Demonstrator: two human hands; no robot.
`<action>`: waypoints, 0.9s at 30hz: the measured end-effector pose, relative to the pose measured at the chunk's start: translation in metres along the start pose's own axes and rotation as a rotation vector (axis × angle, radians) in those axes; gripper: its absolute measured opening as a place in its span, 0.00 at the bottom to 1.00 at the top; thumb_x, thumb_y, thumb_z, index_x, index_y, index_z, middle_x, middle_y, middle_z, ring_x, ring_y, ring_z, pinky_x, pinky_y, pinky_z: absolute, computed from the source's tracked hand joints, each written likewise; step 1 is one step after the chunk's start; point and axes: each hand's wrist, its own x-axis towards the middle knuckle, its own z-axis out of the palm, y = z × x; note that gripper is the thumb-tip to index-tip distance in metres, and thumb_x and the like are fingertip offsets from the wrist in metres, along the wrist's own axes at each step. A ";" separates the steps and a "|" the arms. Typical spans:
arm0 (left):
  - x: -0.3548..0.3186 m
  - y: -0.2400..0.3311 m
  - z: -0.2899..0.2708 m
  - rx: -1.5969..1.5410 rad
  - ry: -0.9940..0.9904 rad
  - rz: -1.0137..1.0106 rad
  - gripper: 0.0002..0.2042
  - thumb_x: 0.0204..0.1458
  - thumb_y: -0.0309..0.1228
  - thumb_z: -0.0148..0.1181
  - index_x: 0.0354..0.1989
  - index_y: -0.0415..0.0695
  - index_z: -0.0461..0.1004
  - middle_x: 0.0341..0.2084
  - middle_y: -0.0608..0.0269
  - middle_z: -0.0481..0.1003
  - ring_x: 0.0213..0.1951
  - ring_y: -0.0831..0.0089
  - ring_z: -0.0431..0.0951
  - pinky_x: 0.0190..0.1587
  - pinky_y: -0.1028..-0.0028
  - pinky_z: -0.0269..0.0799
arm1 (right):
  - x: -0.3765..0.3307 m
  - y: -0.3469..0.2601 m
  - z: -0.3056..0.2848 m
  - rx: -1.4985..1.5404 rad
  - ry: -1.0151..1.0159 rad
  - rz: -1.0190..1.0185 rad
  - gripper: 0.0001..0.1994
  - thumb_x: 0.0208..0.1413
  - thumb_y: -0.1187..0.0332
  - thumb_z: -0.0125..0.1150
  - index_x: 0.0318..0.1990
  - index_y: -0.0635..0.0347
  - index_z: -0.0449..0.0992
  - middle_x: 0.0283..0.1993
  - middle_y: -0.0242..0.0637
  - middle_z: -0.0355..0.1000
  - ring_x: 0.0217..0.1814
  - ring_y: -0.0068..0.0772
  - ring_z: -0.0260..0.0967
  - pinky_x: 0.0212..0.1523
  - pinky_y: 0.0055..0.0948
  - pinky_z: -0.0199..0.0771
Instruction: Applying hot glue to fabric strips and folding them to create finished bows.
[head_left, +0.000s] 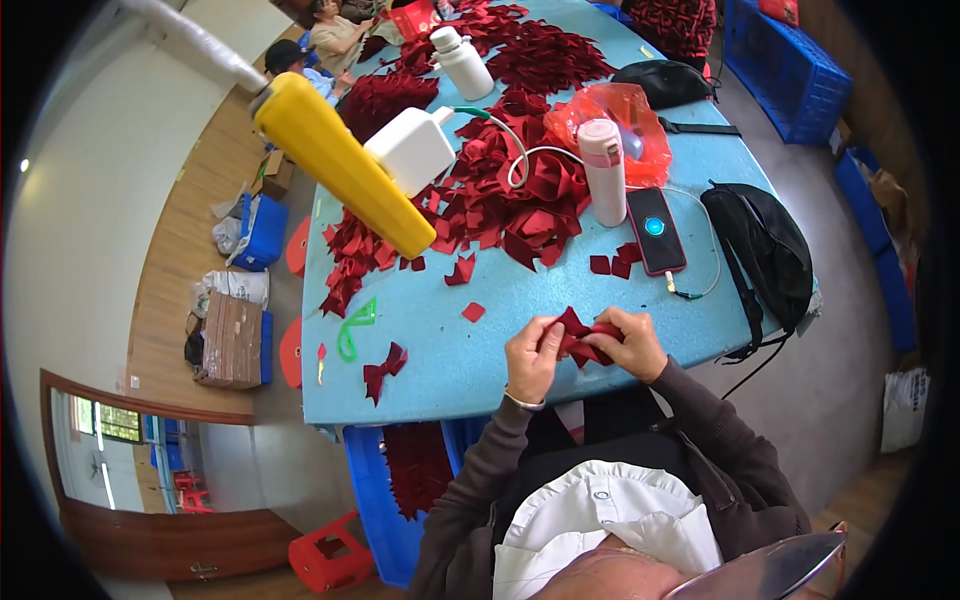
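Over the near edge of the table, both hands pinch one dark red fabric bow (572, 322). My left hand (531, 362) grips its left side between thumb and fingers. On the other side my right hand (632, 345) has thumb and fingers closed on it. Another dark red bow (384, 373) lies on the tabletop left of my hands. Between that bow and the big heap of red fabric pieces (500, 200) rests a small red square (473, 312). My fingers cover part of the bow I hold.
The blue table (440, 390) also bears a phone (656, 230) on a cable, a pink bottle (601, 170), a black bag (765, 250), and a green plastic piece (357, 325). A yellow pole (345, 165) hangs over it. Below stands a blue crate (400, 550) beside a red stool (330, 553).
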 end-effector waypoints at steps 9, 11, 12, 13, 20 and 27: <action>-0.006 -0.057 -0.052 -0.362 0.266 -0.110 0.06 0.61 0.28 0.54 0.35 0.39 0.74 0.22 0.69 0.72 0.24 0.82 0.69 0.28 0.81 0.65 | 0.021 0.037 0.050 0.168 0.070 -0.005 0.06 0.55 0.72 0.62 0.31 0.65 0.75 0.24 0.34 0.70 0.27 0.14 0.64 0.25 0.22 0.64; 0.006 -0.073 -0.067 -0.415 0.314 0.006 0.06 0.62 0.29 0.52 0.37 0.40 0.72 0.26 0.67 0.74 0.27 0.80 0.72 0.31 0.80 0.68 | 0.035 0.034 0.063 0.381 0.040 0.182 0.05 0.59 0.72 0.57 0.35 0.65 0.75 0.31 0.32 0.72 0.34 0.18 0.69 0.35 0.20 0.71; 0.006 -0.067 -0.073 -0.415 0.310 0.008 0.06 0.62 0.29 0.52 0.37 0.40 0.72 0.26 0.67 0.74 0.27 0.80 0.72 0.31 0.80 0.68 | 0.036 0.032 0.068 0.381 0.044 0.181 0.05 0.59 0.72 0.57 0.35 0.65 0.75 0.31 0.32 0.72 0.34 0.18 0.69 0.35 0.20 0.71; 0.007 -0.057 -0.079 -0.604 0.338 -0.017 0.06 0.63 0.30 0.51 0.38 0.40 0.71 0.27 0.67 0.74 0.28 0.79 0.73 0.33 0.79 0.69 | 0.036 0.030 0.074 0.462 0.114 0.173 0.05 0.60 0.72 0.56 0.37 0.64 0.75 0.33 0.32 0.72 0.36 0.19 0.69 0.37 0.21 0.72; -0.032 -0.008 -0.119 -1.023 0.252 -0.012 0.08 0.65 0.33 0.47 0.42 0.42 0.67 0.34 0.63 0.76 0.34 0.73 0.77 0.41 0.72 0.75 | 0.015 -0.041 0.083 0.945 0.318 0.293 0.06 0.62 0.72 0.52 0.42 0.62 0.72 0.40 0.34 0.73 0.41 0.22 0.72 0.41 0.27 0.78; -0.052 -0.041 -0.087 -0.365 -0.467 -0.268 0.19 0.66 0.43 0.43 0.54 0.40 0.65 0.45 0.53 0.74 0.43 0.67 0.77 0.48 0.65 0.72 | 0.005 -0.036 0.096 0.742 0.154 0.141 0.05 0.63 0.70 0.51 0.39 0.61 0.70 0.41 0.34 0.73 0.40 0.24 0.73 0.40 0.29 0.78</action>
